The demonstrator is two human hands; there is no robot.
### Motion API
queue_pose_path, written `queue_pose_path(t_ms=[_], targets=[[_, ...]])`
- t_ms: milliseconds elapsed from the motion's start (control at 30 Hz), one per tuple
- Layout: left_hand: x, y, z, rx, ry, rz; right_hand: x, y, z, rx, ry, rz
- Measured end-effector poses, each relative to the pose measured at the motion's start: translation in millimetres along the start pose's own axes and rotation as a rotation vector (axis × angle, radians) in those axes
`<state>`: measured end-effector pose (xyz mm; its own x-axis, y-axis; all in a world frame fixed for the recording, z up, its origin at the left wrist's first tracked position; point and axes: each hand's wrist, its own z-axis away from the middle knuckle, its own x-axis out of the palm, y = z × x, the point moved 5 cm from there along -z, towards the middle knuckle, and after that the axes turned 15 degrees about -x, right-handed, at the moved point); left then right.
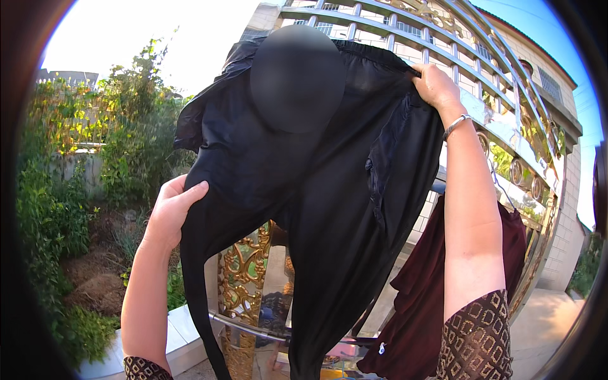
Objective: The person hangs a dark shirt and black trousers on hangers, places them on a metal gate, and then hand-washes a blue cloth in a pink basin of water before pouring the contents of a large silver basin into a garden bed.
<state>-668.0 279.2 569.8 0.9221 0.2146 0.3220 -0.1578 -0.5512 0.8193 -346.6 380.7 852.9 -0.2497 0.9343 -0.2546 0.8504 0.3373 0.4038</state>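
Black trousers [332, 190] with an elastic waistband hang spread out in front of me, and an inside-out pocket shows on the right part. My right hand [434, 88] grips the waistband at its upper right corner. Lower down on the left, my left hand [178, 204] pinches the cloth at the outer edge of a leg, thumb on top. A round blurred patch covers the upper middle of the trousers. Behind my right forearm hangs a dark maroon garment [418, 294] with a small white tag.
A shiny metal gate [503, 118] with gold ornament [244, 270] stands behind the trousers, with a horizontal metal rail [247, 327] low down. Green plants [137, 133] and a white-tiled ledge [183, 327] are on the left. A brick building [560, 190] rises at the right.
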Motion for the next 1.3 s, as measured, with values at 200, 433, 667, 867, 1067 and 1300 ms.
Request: queue_pose_path(t_ms=[200,433,667,867,1067,1300], targets=[[-21.2,-37.6,30.8,-0.127,0.008,-0.262,-4.1,-16.9,22.8,-0.069,0.137,0.035],[-39.0,-68.2,27.2,-0.205,0.0,-0.273,-2.1,-12.4,28.0,-0.085,0.023,0.032],[-41.8,-88.7,29.4,-0.261,0.062,-0.345,-10.9,-11.8,47.4,-0.125,0.198,0.074],[-45.6,-106.7,35.8,-0.376,0.123,-0.4,-9.0,-16.5,53.6,-0.107,0.19,0.046],[-46.0,-111.9,26.7,-0.329,0.157,-0.273,-15.5,-35.2,34.9,-0.098,0.024,0.262],[-36.4,-74.2,7.0,-0.035,0.093,-0.079,-4.0,-44.1,27.8,0.007,0.12,0.181]])
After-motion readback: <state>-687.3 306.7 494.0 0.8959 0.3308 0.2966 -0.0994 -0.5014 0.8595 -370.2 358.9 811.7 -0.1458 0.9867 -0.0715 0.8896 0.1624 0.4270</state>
